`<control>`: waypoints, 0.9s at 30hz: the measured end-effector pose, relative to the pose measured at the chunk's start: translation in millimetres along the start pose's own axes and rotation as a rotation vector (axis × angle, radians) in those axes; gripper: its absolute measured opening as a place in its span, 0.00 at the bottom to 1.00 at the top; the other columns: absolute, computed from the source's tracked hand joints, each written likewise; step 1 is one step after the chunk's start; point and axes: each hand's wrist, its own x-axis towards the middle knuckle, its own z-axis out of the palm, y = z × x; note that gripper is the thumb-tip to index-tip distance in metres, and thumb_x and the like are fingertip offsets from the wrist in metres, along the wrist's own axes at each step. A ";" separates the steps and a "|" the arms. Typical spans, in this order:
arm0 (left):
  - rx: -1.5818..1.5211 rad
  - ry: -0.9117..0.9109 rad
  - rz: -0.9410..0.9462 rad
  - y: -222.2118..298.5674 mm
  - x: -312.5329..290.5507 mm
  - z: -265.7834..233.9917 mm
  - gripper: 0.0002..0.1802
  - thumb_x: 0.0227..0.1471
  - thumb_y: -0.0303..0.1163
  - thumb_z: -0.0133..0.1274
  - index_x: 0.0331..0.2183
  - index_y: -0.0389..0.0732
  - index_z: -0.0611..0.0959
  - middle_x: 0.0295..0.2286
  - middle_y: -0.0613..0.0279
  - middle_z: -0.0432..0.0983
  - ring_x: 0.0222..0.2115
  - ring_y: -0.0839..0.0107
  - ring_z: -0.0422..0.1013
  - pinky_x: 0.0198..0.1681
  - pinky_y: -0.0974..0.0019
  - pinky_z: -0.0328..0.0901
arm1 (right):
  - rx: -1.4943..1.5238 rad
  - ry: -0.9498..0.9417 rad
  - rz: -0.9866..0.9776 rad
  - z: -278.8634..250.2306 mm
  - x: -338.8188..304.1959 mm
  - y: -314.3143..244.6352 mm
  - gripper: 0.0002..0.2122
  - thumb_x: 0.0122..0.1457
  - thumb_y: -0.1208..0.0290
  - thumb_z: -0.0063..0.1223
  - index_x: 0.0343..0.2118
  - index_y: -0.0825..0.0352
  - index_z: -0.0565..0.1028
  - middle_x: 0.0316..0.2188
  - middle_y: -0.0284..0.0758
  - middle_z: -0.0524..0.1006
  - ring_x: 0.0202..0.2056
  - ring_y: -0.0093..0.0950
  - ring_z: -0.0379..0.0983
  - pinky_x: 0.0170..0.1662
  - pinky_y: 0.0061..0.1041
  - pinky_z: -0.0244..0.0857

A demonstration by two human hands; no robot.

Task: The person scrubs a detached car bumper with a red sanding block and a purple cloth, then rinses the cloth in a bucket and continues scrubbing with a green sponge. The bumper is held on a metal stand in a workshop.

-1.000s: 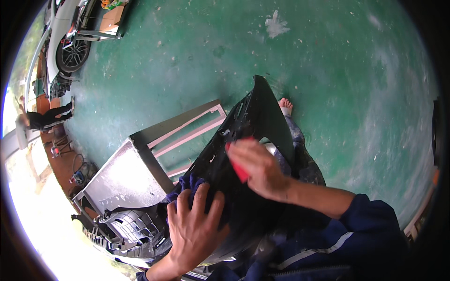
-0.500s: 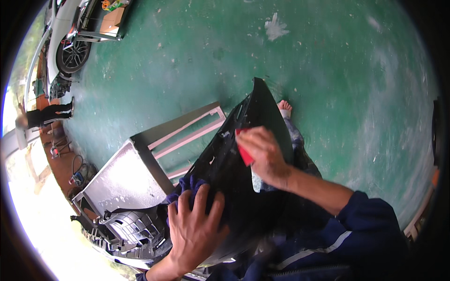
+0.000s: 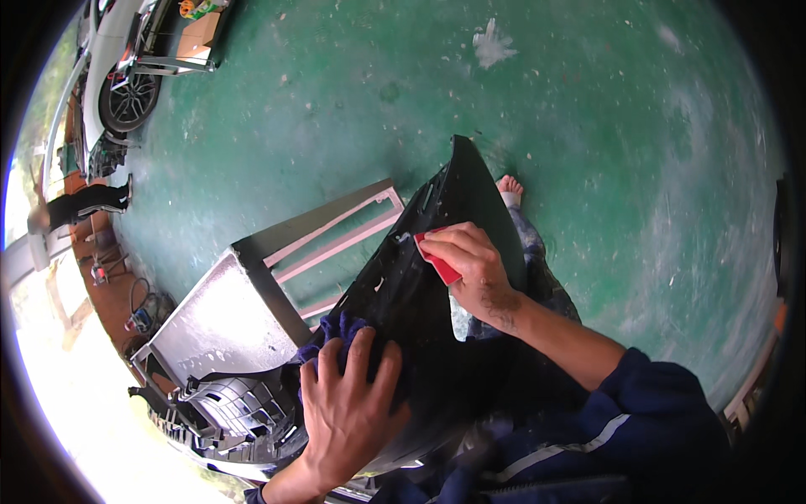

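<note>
A long black car bumper (image 3: 474,197) lies before me, its tapered end pointing away and slots along its left edge. My right hand (image 3: 477,269) is closed around a flat red block (image 3: 447,273), pressed to the upper part of that black surface. Lower down and to the left, my left hand (image 3: 348,412) bears on the bumper over a bunched purple cloth (image 3: 342,326). Its fingers are spread and curled over the cloth, and their tips hide part of it.
A metal frame stand (image 3: 277,239) is under and beside the bumper. A grid-like plastic piece (image 3: 239,403) sits at lower left. My bare foot (image 3: 509,186) shows beyond the bumper on the green floor (image 3: 588,126). At far left are a car wheel (image 3: 132,101) and another person (image 3: 84,206).
My right hand has shifted slightly up and left along the bumper with the red block, which is now tilted more. My left hand and the cloth stay put.
</note>
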 end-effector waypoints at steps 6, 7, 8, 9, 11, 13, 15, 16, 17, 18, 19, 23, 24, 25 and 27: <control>-0.008 0.023 0.015 -1.1 0.4 3.9 0.42 0.34 0.41 0.74 0.56 0.48 0.83 0.59 0.53 0.72 0.54 0.45 0.70 0.52 0.42 0.66 | 0.093 0.021 -0.114 1.3 -18.2 -25.8 0.29 0.42 0.89 0.66 0.52 0.72 0.85 0.51 0.41 0.84 0.54 0.42 0.80 0.59 0.39 0.74; -0.009 0.024 0.013 -1.2 1.8 2.8 0.41 0.36 0.42 0.73 0.56 0.49 0.83 0.59 0.54 0.72 0.54 0.45 0.70 0.51 0.42 0.66 | 0.027 0.055 -0.090 3.4 -5.0 -12.0 0.29 0.42 0.90 0.64 0.53 0.71 0.84 0.51 0.41 0.84 0.54 0.42 0.79 0.59 0.40 0.74; -0.011 0.026 0.010 -1.1 2.9 1.8 0.39 0.38 0.42 0.72 0.56 0.50 0.83 0.59 0.54 0.73 0.54 0.45 0.70 0.49 0.42 0.66 | -0.009 0.050 0.016 0.6 1.6 -4.3 0.28 0.42 0.91 0.65 0.53 0.72 0.85 0.50 0.41 0.84 0.54 0.42 0.79 0.58 0.42 0.75; -0.011 0.028 0.010 -0.8 2.1 1.8 0.39 0.38 0.42 0.72 0.56 0.50 0.83 0.58 0.54 0.73 0.54 0.45 0.70 0.49 0.42 0.66 | -0.030 0.062 0.026 3.8 -2.9 -13.0 0.28 0.42 0.90 0.65 0.52 0.72 0.85 0.49 0.41 0.84 0.54 0.42 0.79 0.58 0.42 0.75; -0.010 0.031 0.013 -2.2 1.7 4.9 0.39 0.38 0.42 0.72 0.55 0.49 0.83 0.58 0.54 0.73 0.54 0.45 0.71 0.48 0.42 0.66 | 0.053 0.034 0.029 4.4 -21.1 -42.7 0.28 0.42 0.89 0.67 0.52 0.73 0.85 0.49 0.41 0.84 0.55 0.43 0.78 0.60 0.42 0.74; 0.005 0.030 0.020 -2.6 2.7 3.5 0.39 0.38 0.42 0.72 0.55 0.49 0.83 0.58 0.53 0.73 0.54 0.45 0.71 0.48 0.43 0.66 | 0.021 0.003 -0.085 -0.8 -25.9 -32.5 0.30 0.40 0.88 0.69 0.54 0.73 0.84 0.50 0.41 0.84 0.55 0.43 0.78 0.59 0.40 0.73; 0.009 0.022 0.021 -0.9 -0.5 1.8 0.39 0.38 0.42 0.73 0.55 0.49 0.83 0.58 0.53 0.73 0.54 0.45 0.71 0.49 0.43 0.66 | -0.053 0.001 -0.104 -3.4 -10.8 -2.9 0.32 0.40 0.86 0.70 0.56 0.73 0.83 0.51 0.42 0.84 0.54 0.42 0.79 0.57 0.38 0.73; 0.008 0.025 0.017 -0.3 0.7 1.7 0.39 0.38 0.42 0.73 0.55 0.49 0.83 0.58 0.53 0.73 0.54 0.45 0.71 0.49 0.43 0.66 | -0.079 0.052 -0.031 3.1 -6.2 7.5 0.32 0.39 0.87 0.69 0.55 0.73 0.83 0.50 0.41 0.84 0.54 0.42 0.79 0.57 0.39 0.73; 0.001 0.029 0.013 -0.8 3.6 3.7 0.39 0.38 0.42 0.73 0.55 0.49 0.83 0.58 0.53 0.73 0.54 0.45 0.71 0.49 0.43 0.67 | -0.081 0.035 -0.013 2.6 -6.2 -2.3 0.32 0.38 0.88 0.68 0.54 0.73 0.84 0.50 0.41 0.84 0.54 0.42 0.79 0.58 0.39 0.73; -0.005 0.043 0.015 -1.8 7.1 3.4 0.39 0.38 0.42 0.73 0.55 0.49 0.83 0.58 0.53 0.73 0.54 0.45 0.71 0.49 0.43 0.66 | -0.083 0.017 0.005 1.4 -11.4 -19.2 0.32 0.38 0.88 0.67 0.54 0.73 0.84 0.50 0.41 0.84 0.55 0.41 0.79 0.58 0.39 0.74; -0.013 0.038 0.017 -2.0 4.1 2.5 0.39 0.38 0.42 0.73 0.55 0.49 0.83 0.59 0.53 0.73 0.54 0.45 0.71 0.49 0.43 0.66 | 0.026 0.004 -0.038 1.7 -24.0 -36.4 0.31 0.39 0.89 0.66 0.53 0.73 0.84 0.51 0.41 0.84 0.55 0.41 0.80 0.59 0.40 0.74; -0.017 0.032 0.014 -0.7 0.4 1.3 0.39 0.38 0.41 0.73 0.56 0.49 0.83 0.59 0.53 0.73 0.54 0.45 0.71 0.49 0.43 0.66 | -0.089 -0.002 -0.141 -5.0 -12.6 -3.4 0.31 0.42 0.87 0.67 0.56 0.73 0.83 0.55 0.41 0.83 0.57 0.41 0.79 0.59 0.42 0.73; -0.012 0.029 0.014 -0.5 -0.4 1.3 0.41 0.36 0.41 0.74 0.56 0.49 0.83 0.59 0.53 0.72 0.54 0.45 0.70 0.50 0.42 0.66 | -0.092 -0.015 -0.011 -5.2 -7.3 6.7 0.30 0.44 0.87 0.66 0.56 0.74 0.83 0.56 0.41 0.83 0.57 0.41 0.79 0.58 0.42 0.72; -0.008 0.029 0.018 -1.5 -0.2 3.2 0.42 0.34 0.40 0.74 0.56 0.48 0.83 0.59 0.53 0.72 0.54 0.44 0.70 0.52 0.42 0.66 | -0.112 -0.001 -0.010 -4.4 -7.8 1.0 0.29 0.44 0.87 0.65 0.55 0.74 0.83 0.55 0.41 0.83 0.57 0.41 0.79 0.59 0.41 0.73; -0.004 0.037 0.025 -3.5 3.3 5.6 0.44 0.33 0.40 0.75 0.56 0.47 0.83 0.59 0.53 0.71 0.54 0.44 0.69 0.53 0.41 0.66 | -0.068 -0.011 -0.054 -2.6 -20.9 -25.4 0.28 0.43 0.88 0.65 0.54 0.75 0.84 0.54 0.41 0.84 0.56 0.41 0.80 0.61 0.41 0.74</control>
